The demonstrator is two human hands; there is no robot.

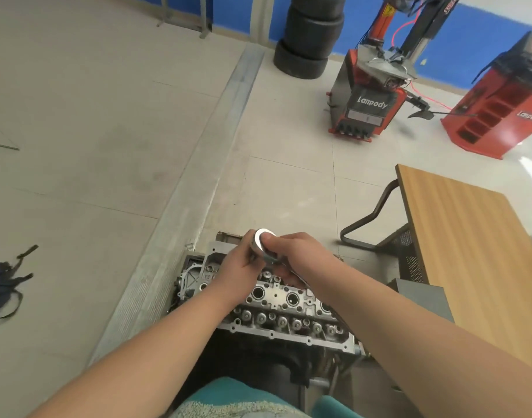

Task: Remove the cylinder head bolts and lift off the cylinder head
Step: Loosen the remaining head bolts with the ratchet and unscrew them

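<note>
The grey aluminium cylinder head [277,309] sits on the engine block low in the middle of the view, its valve gear and spark plug wells showing. Above its far end I hold a shiny metal ratchet wrench [263,241] with a round head. My left hand [239,270] curls round the tool just under that round head. My right hand [295,254] grips the handle, thumb against the head. What the tool's lower end sits on is hidden behind my hands.
A wooden table [470,251] with a metal-framed chair [376,218] stands at the right. A red tyre changer [370,98], a red balancing machine [500,104] and stacked tyres [310,34] stand at the back. A dark cloth [2,285] lies on the floor at left.
</note>
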